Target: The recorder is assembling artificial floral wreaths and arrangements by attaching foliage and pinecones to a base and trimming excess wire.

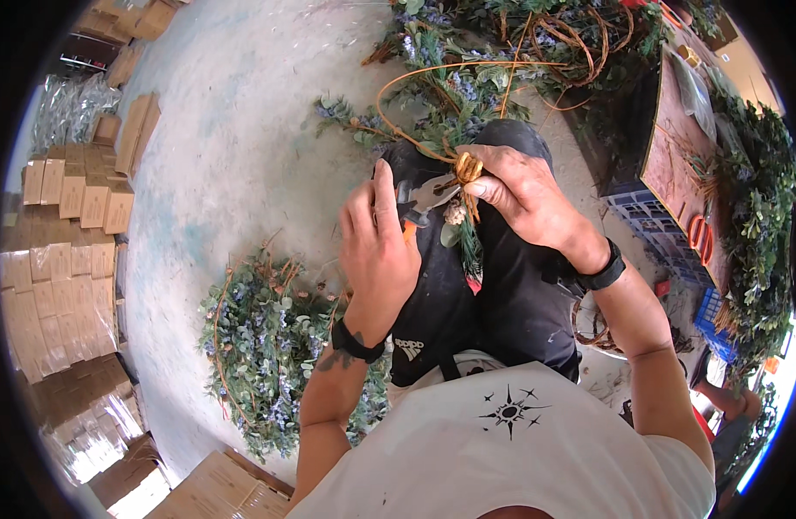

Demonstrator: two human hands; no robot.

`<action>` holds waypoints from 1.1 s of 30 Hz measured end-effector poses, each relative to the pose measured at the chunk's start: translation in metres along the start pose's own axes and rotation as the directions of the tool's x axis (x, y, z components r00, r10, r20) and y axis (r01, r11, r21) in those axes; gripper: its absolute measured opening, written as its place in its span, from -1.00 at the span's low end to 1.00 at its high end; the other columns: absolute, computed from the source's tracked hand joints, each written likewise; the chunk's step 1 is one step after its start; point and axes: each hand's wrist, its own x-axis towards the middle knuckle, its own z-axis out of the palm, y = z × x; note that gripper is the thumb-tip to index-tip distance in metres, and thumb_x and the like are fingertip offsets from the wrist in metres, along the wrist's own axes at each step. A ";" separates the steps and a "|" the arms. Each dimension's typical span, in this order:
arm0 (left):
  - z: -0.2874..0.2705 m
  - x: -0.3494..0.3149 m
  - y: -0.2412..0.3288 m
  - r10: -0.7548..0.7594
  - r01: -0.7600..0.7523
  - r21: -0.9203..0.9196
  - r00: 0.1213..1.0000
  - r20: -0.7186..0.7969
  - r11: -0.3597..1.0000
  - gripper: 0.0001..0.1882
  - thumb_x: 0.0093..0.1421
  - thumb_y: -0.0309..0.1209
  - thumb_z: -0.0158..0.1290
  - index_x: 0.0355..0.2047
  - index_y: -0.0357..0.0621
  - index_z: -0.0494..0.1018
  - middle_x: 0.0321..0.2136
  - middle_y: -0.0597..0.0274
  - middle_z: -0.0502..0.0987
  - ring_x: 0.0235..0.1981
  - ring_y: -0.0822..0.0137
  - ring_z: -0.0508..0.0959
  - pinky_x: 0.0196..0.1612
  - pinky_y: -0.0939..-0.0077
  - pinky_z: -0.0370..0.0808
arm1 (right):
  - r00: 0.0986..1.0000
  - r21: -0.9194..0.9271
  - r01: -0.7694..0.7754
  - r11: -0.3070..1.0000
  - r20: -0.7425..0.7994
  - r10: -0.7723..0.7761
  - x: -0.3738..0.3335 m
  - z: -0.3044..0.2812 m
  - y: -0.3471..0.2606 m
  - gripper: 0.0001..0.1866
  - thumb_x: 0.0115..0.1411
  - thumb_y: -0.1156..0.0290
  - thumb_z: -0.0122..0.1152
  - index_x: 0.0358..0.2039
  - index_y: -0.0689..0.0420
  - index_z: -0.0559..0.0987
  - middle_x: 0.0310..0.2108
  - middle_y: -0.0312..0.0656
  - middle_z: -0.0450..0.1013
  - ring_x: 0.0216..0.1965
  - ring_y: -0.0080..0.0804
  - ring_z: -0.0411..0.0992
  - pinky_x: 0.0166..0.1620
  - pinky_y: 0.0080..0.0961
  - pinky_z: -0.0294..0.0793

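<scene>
My left hand (379, 251) is closed round a pair of pruning shears (425, 199) with a bit of orange handle showing; its metal jaws meet the stems just under a knot. Between thumb and fingers, my right hand (527, 195) pinches that knot of brown vine (469, 168), wound in several turns. A long thin tan cane (386, 97) loops up and away from it. Below the knot hangs a short sprig (469, 246) of green needles and a pale leaf, over my dark trousers. Whether the jaws are closed on a stem, I cannot tell.
Leafy garlands with blue flowers lie on the floor to the left (272, 346) and beyond my knees (450, 86). A table (683, 164) with orange-handled scissors (700, 239) stands over blue crates (653, 229) at right. Stacked cardboard boxes (60, 277) line the left; another person's arm (722, 400) shows lower right.
</scene>
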 end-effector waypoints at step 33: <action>-0.070 0.034 -0.038 -0.236 0.682 -0.408 0.644 0.728 0.607 -0.60 0.41 -0.24 0.14 0.08 -0.31 0.53 -0.22 0.19 0.64 -0.24 0.45 0.62 -0.37 0.57 0.60 | 0.999 0.012 -0.029 1.000 0.018 0.029 0.000 -0.002 -0.001 -0.50 0.40 0.11 0.15 0.23 0.11 0.51 0.07 -0.03 0.57 0.09 -0.03 0.52 0.11 -0.17 0.51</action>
